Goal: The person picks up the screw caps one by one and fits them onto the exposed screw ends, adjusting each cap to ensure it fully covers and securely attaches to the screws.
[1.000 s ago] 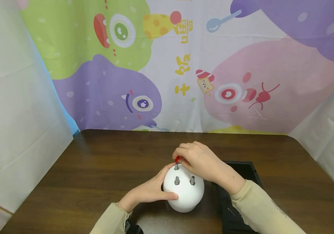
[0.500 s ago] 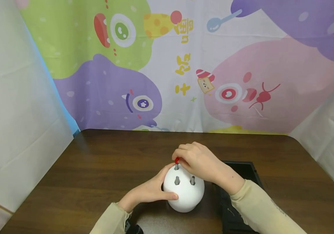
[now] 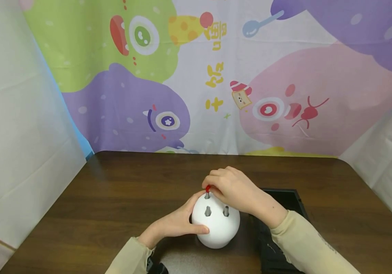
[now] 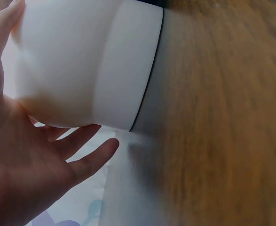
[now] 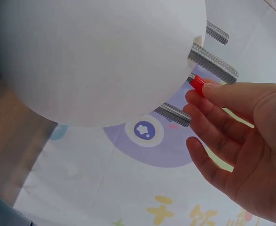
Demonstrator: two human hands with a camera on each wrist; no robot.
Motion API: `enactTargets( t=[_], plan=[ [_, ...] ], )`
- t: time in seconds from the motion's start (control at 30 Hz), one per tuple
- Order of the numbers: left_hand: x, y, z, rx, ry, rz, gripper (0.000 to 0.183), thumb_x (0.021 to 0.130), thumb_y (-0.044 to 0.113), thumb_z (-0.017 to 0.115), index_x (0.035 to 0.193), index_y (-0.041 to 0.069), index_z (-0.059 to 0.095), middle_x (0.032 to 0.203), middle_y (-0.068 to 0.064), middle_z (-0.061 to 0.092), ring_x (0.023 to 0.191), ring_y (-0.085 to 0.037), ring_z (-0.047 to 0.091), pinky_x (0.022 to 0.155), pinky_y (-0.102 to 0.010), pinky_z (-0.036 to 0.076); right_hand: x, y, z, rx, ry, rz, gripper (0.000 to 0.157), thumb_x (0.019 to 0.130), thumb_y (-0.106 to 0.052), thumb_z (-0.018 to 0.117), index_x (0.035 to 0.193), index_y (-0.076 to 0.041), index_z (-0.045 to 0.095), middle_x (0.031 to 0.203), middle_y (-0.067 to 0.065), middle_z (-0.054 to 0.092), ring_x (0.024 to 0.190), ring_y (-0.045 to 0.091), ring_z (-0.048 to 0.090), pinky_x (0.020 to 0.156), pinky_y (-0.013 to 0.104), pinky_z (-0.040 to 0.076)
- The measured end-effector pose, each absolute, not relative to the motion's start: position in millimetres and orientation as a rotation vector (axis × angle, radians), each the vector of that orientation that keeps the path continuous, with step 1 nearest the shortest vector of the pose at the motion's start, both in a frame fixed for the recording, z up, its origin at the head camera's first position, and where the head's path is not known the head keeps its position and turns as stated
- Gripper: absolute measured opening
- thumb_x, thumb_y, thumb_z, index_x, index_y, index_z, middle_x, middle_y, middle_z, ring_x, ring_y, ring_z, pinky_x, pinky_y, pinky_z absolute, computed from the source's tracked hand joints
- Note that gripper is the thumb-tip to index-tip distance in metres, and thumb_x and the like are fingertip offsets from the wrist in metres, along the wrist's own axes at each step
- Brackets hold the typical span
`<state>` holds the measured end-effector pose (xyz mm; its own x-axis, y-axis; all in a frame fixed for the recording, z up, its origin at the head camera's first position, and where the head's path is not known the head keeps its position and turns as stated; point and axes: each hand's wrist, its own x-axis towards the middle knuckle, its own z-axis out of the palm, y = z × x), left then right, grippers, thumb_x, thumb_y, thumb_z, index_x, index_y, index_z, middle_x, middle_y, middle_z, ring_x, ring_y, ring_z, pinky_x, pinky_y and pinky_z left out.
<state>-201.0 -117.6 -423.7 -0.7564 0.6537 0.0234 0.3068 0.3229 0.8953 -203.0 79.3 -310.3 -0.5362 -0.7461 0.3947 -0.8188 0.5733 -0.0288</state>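
Observation:
A white rounded body point(image 3: 216, 228) with a dark-edged flat base stands on the table, and several threaded metal studs point(image 5: 215, 63) stick out of its upper part. My left hand point(image 3: 178, 220) holds its left side, thumb in front and fingers behind; the left wrist view shows this hand point(image 4: 39, 146) against the white wall point(image 4: 81, 61). My right hand point(image 3: 233, 188) pinches a small red cap-like piece point(image 5: 199, 84) between thumb and index finger, at the end of the farthest stud point(image 3: 207, 195). The right hand's other fingers point(image 5: 213, 160) are loosely bent.
A black tray point(image 3: 281, 199) lies to the right, partly under the right forearm. A small black object point(image 3: 158, 268) sits near the left sleeve at the bottom edge. Behind the brown table point(image 3: 130, 182) hangs a printed cartoon curtain point(image 3: 209, 133).
The red piece shifts and turns very slightly between my right fingers at the stud's end. My left hand and the white body stay in place.

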Motion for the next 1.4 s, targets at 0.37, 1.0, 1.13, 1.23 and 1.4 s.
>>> enactTargets(
  t=[0.37,1.0,1.13,1.23,1.4],
  plan=[
    [-201.5,-117.8,-423.7,0.859,2.27,1.388,0.088,0.076,0.037,0.072,0.14,0.037,0.011,0.139,0.01,0.027,0.125,-0.009,0.032,0.101,-0.036,0.029,-204.1,78.1,-311.7,1.295,-2.45,0.304,0.007,0.08,-0.009,0.066,0.085,-0.015,0.067,0.08,-0.006,0.062,0.074,0.009,0.057,0.074,0.031,0.045],
    [-200.1,-118.3,-421.9,0.84,2.249,1.396,0.088,0.077,0.039,0.071,0.14,0.038,0.01,0.139,0.008,0.027,0.124,-0.01,0.034,0.1,-0.037,0.031,-203.3,77.3,-311.3,1.296,-2.467,0.289,0.008,0.08,-0.01,0.066,0.085,-0.015,0.07,0.082,-0.006,0.064,0.077,0.009,0.058,0.074,0.031,0.044],
    [-200.1,-118.4,-422.3,0.842,2.237,1.404,0.088,0.077,0.038,0.071,0.14,0.038,0.01,0.139,0.008,0.027,0.124,-0.01,0.034,0.1,-0.037,0.031,-202.6,77.4,-311.5,1.299,-2.475,0.279,0.008,0.08,-0.01,0.067,0.085,-0.015,0.069,0.082,-0.006,0.064,0.078,0.01,0.058,0.074,0.031,0.044],
    [-200.8,-118.5,-423.1,0.849,2.23,1.408,0.087,0.077,0.038,0.071,0.14,0.038,0.01,0.139,0.009,0.028,0.124,-0.01,0.034,0.099,-0.036,0.031,-202.2,77.3,-311.5,1.294,-2.484,0.275,0.007,0.08,-0.011,0.067,0.085,-0.015,0.069,0.082,-0.006,0.064,0.078,0.01,0.058,0.074,0.031,0.044],
    [-202.3,-118.5,-424.0,0.86,2.224,1.411,0.087,0.077,0.037,0.071,0.139,0.039,0.01,0.138,0.009,0.028,0.123,-0.009,0.034,0.099,-0.035,0.031,-201.6,76.8,-311.0,1.29,-2.504,0.259,0.007,0.081,-0.012,0.066,0.086,-0.015,0.07,0.082,-0.006,0.064,0.077,0.01,0.058,0.074,0.031,0.044]
  ],
)
